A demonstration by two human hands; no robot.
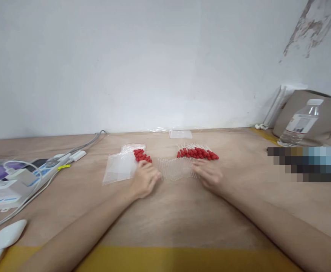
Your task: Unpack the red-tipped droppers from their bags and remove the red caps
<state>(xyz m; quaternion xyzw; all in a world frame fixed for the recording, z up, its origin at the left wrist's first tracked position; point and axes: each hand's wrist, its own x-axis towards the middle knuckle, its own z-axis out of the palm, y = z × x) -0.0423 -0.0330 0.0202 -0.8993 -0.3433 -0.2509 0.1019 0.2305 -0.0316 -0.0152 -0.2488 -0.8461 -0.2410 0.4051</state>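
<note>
My left hand [145, 178] rests on the table with its fingers curled at the left end of a row of thin clear tubes [175, 168]. My right hand [209, 174] lies at the row's right end, fingers bent over the tubes. A small heap of red caps [141, 155] sits just beyond my left fingertips, on a clear plastic bag [120, 168]. A longer line of red-tipped pieces [197, 153] lies beyond my right hand. Whether either hand pinches a tube is hidden by the fingers.
A power strip with plugs and grey cables [26, 175] takes up the left side. A white object [6, 236] lies at the near left. A water bottle [300, 124] and a cardboard sheet [328, 115] stand at the right. A small clear packet [180, 134] lies by the wall.
</note>
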